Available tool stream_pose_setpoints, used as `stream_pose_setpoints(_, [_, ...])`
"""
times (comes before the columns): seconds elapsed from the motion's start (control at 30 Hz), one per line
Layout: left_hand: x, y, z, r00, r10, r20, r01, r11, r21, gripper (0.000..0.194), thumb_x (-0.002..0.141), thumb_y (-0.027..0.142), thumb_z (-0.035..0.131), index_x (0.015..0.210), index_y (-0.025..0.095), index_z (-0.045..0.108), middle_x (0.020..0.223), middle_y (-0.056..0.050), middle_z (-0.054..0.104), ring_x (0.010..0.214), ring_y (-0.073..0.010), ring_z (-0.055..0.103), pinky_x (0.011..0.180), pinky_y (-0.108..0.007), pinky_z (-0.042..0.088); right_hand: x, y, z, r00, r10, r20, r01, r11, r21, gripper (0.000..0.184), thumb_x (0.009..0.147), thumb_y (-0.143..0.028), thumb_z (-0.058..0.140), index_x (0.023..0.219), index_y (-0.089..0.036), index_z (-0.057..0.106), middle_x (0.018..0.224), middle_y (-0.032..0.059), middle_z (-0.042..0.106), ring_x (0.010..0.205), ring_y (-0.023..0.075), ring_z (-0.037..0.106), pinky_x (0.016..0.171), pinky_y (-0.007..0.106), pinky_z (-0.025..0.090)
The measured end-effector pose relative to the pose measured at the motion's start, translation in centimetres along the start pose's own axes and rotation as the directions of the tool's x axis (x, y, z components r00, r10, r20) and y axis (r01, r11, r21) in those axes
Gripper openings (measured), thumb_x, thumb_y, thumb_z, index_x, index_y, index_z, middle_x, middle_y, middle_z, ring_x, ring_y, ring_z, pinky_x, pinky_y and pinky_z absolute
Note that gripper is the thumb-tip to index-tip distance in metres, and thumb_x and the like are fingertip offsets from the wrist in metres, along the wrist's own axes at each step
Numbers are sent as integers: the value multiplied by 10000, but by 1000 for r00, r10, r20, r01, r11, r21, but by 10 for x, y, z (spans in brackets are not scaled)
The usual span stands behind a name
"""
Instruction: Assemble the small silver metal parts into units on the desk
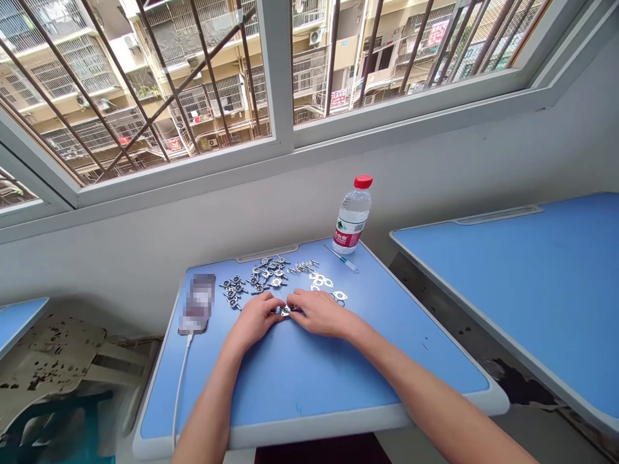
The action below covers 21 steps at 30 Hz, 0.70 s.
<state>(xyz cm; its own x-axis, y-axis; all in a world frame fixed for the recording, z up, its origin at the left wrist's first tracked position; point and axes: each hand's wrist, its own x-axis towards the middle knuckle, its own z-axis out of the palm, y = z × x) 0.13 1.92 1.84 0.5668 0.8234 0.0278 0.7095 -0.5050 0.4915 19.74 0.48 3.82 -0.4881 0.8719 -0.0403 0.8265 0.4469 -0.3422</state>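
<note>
Both my hands rest on a blue desk (314,380) and meet over one small metal part (285,312). My left hand (255,319) has its fingers curled and pinches the part from the left. My right hand (319,312) has its fingers bent and pinches the same part from the right. Just beyond my hands lies a spread of several small metal parts (264,277), and a few flat metal plates (325,283) lie to their right.
A phone (197,303) with a white cable (180,380) lies at the desk's left side. A water bottle with a red cap (352,219) stands at the far right corner, a pen (342,259) beside it. Another blue desk (532,283) stands to the right.
</note>
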Motion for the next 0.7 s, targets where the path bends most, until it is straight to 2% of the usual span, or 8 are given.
stream_pose_setpoints(0.2, [2, -1, 0, 999, 44, 5, -44, 999, 26, 226, 899, 213, 531, 1038, 279, 697, 901, -20, 587, 841, -180, 571, 720, -257, 428, 5, 8, -1, 999, -39, 28, 38, 997, 65, 218, 929, -176, 454, 836, -211, 649, 895, 23, 693, 797, 176, 608, 635, 256, 301])
stream_pose_setpoints(0.37, [1, 0, 0, 999, 30, -13, -29, 999, 21, 171, 885, 192, 559, 987, 250, 683, 889, -13, 594, 840, -179, 573, 715, -253, 422, 6, 4, -2, 1000, -12, 25, 12, 1000, 21, 219, 943, -189, 462, 849, -209, 658, 902, 39, 702, 787, 186, 624, 633, 254, 324])
stream_pose_setpoints(0.53, [-1, 0, -2, 998, 23, -51, -23, 1000, 3, 127, 872, 179, 561, 941, 228, 657, 899, -19, 612, 853, -182, 575, 722, -257, 425, 7, 6, 5, 992, -29, -125, 37, 997, 65, 145, 915, -194, 521, 1035, -207, 603, 1020, 62, 695, 828, 200, 644, 675, 270, 388])
stream_pose_setpoints(0.63, [-2, -4, -11, 987, -5, -162, 7, 1000, 11, 104, 854, 202, 584, 932, 219, 651, 902, -28, 625, 843, -191, 576, 765, -289, 434, 10, 11, 8, 973, -26, -227, 49, 994, 95, 153, 920, -205, 505, 1052, -204, 582, 983, 69, 695, 801, 195, 643, 673, 278, 406])
stream_pose_setpoints(0.7, [-1, -10, -21, 962, -52, -267, 50, 999, -15, 86, 845, 207, 587, 909, 212, 643, 890, -32, 628, 864, -196, 584, 800, -302, 441, 11, 13, 8, 960, 1, -281, 31, 994, 108, 143, 925, -200, 484, 1031, -202, 581, 924, 58, 692, 769, 188, 636, 664, 277, 403])
